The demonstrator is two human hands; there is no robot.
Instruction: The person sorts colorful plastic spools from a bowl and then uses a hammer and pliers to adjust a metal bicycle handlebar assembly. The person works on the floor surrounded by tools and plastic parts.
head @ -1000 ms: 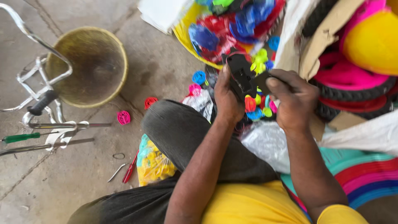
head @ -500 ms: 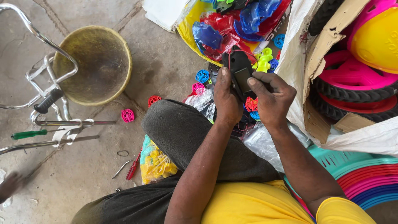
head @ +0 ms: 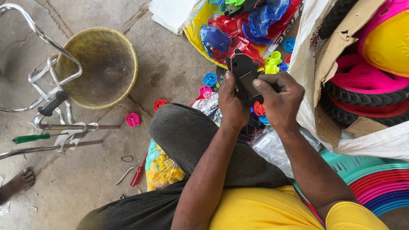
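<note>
left hand [head: 232, 104] grips black part [head: 246, 76] | right hand [head: 279, 100] pinches its right side (above raised knee)

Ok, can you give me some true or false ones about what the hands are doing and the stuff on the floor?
1. Both hands hold a black part. True: the left hand and right hand grip the black part.
2. The round basket is full of wheels. False: the yellow basket holds no wheels.
3. A green-handled screwdriver lies on the floor. True: the screwdriver is beside the metal frame.
4. The bare foot rests on the person's knee. False: the foot is on the floor, far left.
</note>
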